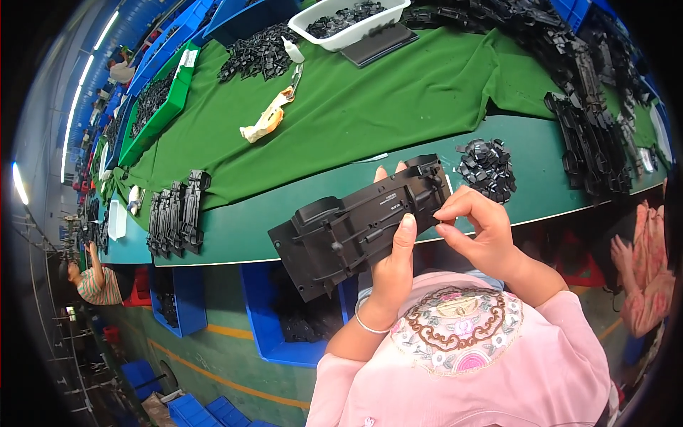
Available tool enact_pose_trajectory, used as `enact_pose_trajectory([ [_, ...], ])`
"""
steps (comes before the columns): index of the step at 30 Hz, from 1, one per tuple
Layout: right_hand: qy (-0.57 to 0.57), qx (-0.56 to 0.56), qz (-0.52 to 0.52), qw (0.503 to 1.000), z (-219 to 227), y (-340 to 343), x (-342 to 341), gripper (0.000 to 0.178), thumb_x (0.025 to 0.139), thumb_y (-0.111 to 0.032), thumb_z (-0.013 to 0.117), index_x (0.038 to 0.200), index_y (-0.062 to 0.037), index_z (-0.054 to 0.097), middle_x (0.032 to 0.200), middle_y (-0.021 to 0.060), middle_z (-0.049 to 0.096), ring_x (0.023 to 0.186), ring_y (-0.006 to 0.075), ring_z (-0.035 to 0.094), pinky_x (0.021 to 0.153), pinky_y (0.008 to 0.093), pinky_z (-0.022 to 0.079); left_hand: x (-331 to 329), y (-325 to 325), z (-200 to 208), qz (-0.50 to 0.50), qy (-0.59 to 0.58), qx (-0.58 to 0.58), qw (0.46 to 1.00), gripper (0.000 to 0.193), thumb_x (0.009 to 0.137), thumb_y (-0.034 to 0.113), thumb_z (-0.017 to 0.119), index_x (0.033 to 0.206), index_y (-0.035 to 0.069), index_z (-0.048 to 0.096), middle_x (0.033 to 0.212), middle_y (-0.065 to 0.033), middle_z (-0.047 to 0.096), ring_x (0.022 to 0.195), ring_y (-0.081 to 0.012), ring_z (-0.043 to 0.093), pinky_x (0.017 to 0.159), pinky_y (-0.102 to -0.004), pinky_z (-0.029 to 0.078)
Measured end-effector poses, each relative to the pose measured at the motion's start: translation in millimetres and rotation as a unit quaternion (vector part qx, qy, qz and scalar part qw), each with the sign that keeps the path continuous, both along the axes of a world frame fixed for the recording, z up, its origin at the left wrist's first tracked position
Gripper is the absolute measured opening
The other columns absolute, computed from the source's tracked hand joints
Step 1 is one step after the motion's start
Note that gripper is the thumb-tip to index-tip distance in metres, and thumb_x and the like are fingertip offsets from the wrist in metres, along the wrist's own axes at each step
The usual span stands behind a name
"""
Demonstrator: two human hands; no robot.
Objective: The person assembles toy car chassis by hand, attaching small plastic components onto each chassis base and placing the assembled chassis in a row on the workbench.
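Observation:
A long black moulded plastic part [377, 213], which looks like a toy vehicle chassis, is held tilted above the table's front edge. My left hand [393, 267] grips it from below, thumb on the near side and fingertips showing past the far edge. My right hand [484, 231] is closed in a pinch at the right end of the chassis, thumb and forefinger touching or almost touching it. Whatever may be between those fingertips is too small to make out. Just beyond the right hand lies a pile of small black plastic pieces [486, 169] on the green table.
Several similar black parts [174, 217] stand in a row at the left; more [587, 146] are stacked at the right. A green cloth [341, 99] covers the table's back, with a white tray [341, 39] and green bin [160, 107]. Blue bins [284, 352] sit below. Other people work nearby.

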State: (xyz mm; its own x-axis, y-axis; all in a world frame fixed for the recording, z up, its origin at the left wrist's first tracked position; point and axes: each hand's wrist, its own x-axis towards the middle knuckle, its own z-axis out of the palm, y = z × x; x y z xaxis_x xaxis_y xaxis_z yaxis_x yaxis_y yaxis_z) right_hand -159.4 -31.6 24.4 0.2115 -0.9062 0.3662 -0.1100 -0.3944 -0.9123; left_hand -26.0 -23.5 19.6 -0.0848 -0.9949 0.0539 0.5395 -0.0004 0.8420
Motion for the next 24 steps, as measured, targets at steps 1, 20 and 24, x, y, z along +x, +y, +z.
enact_pose_trajectory([
  [1, 0.034, -0.036, -0.015, 0.999, 1, 0, 1, 0.018, 0.065, 0.009, 0.059, 0.080, 0.0010, 0.053, 0.071, 0.0071, 0.052, 0.063, 0.0147, 0.054, 0.057, 0.0237, 0.043, 0, 0, 0, 0.001, 0.001, -0.008, 1.000, 0.056, 0.086, 0.011, 0.039, 0.131, -0.001, 0.008, 0.132, -0.0161, 0.022, 0.119, -0.0217, 0.029, 0.099, -0.0335, 0.021],
  [20, 0.092, -0.064, -0.009, 0.994, -1, -5, -1, 0.020, 0.060, 0.010, 0.060, 0.076, 0.0003, 0.052, 0.071, 0.0092, 0.054, 0.063, 0.0197, 0.053, 0.055, 0.0265, 0.042, 2, -2, -1, 0.017, -0.048, -0.040, 0.998, 0.064, 0.083, 0.018, 0.046, 0.132, 0.004, 0.006, 0.133, -0.0175, 0.019, 0.120, -0.0260, 0.028, 0.098, -0.0394, 0.025],
  [24, 0.115, -0.082, 0.017, 0.990, 1, -8, -2, 0.020, 0.060, 0.010, 0.060, 0.075, 0.0011, 0.053, 0.071, 0.0093, 0.054, 0.064, 0.0204, 0.054, 0.056, 0.0270, 0.044, -4, 1, 10, 0.044, -0.051, -0.009, 0.998, 0.065, 0.083, 0.018, 0.046, 0.131, 0.003, 0.005, 0.133, -0.0179, 0.019, 0.120, -0.0259, 0.028, 0.098, -0.0390, 0.024],
])
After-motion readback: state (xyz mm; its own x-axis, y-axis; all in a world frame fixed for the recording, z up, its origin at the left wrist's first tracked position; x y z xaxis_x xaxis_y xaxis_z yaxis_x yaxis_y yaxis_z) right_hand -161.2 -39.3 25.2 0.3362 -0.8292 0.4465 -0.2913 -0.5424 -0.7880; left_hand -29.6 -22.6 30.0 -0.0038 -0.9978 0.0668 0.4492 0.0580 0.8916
